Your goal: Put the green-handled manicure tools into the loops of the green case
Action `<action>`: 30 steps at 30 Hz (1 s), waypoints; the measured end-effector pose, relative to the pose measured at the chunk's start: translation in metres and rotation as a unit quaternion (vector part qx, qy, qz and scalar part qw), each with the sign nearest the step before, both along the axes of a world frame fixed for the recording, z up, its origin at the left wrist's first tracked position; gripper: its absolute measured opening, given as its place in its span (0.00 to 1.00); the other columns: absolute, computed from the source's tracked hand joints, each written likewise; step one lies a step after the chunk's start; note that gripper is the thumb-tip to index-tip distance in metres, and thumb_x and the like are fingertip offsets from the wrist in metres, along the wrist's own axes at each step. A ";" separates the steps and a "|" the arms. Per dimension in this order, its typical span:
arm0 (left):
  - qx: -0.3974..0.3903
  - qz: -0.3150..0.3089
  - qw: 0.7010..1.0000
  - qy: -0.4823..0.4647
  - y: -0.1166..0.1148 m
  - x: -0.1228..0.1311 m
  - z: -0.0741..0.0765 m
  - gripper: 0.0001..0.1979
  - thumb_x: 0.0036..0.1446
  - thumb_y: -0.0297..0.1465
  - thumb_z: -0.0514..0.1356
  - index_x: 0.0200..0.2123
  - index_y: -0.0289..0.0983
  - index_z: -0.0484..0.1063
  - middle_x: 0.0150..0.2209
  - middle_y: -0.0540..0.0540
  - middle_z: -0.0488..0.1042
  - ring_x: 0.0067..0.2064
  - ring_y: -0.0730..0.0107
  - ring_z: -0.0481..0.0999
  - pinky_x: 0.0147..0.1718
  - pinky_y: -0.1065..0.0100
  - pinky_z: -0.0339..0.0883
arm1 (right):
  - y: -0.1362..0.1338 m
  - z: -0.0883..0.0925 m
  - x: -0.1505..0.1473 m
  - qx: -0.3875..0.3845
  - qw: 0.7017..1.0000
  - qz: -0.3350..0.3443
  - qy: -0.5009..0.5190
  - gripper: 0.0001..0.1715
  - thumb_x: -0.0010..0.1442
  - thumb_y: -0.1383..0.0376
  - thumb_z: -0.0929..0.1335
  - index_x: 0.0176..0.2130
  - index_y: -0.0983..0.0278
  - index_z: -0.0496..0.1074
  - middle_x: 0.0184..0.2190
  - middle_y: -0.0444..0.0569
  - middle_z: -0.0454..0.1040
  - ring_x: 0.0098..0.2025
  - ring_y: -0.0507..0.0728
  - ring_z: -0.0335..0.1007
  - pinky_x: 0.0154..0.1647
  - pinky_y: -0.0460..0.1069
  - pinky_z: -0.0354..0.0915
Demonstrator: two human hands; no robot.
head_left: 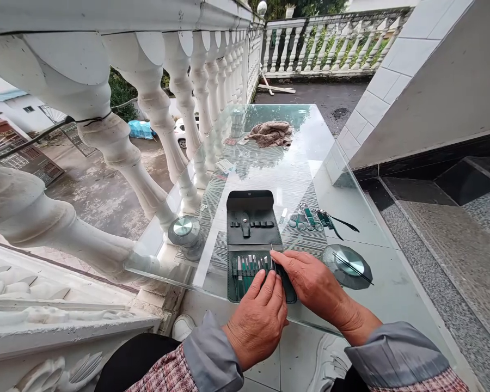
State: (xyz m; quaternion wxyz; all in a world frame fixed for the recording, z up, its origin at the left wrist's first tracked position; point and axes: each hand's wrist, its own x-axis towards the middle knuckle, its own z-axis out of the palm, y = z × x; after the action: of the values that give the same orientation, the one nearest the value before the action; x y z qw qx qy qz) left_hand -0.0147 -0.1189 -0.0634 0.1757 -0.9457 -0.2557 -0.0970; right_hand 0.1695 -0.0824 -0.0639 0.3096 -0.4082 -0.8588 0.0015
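Note:
A dark green manicure case (255, 235) lies unfolded on the glass table. Its lower panel holds a row of slim metal tools with green handles (245, 267) in loops; the upper panel has vacant loops and a small snapped strap. My left hand (259, 316) is closed over the case's lower right part, fingertips on the tool row, thumb mostly hidden. Beside it, my right hand (312, 277) pinches a thin metal manicure tool (271, 248) at the right end of the row. What lies beneath my fingers is hidden.
Nail clippers (308, 215), small scissors (297, 222) and black-handled nippers (341, 222) lie right of the case. A thin black stick (353, 267) rests over the right table support. A crumpled brown cloth (269, 133) and a card (224, 166) lie farther back. White balusters (147, 103) line the left.

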 end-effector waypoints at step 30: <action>0.031 -0.045 0.994 -0.094 -0.003 -0.003 -0.004 0.15 0.62 0.27 0.49 0.48 0.29 0.68 0.46 0.39 0.71 0.52 0.55 0.70 0.56 0.53 0.57 | 0.000 -0.015 0.001 -0.029 0.999 -0.015 0.019 0.36 0.61 0.75 0.55 0.66 0.62 0.41 0.57 0.53 0.65 0.60 0.56 0.57 0.59 0.57 0.61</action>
State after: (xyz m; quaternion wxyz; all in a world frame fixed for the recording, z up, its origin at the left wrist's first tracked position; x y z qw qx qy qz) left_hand -0.0173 -0.1221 -0.0671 0.1760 -0.9370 -0.2249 -0.2013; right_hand 0.1703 -0.0827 -0.0791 0.3142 -0.4295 -0.8461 0.0297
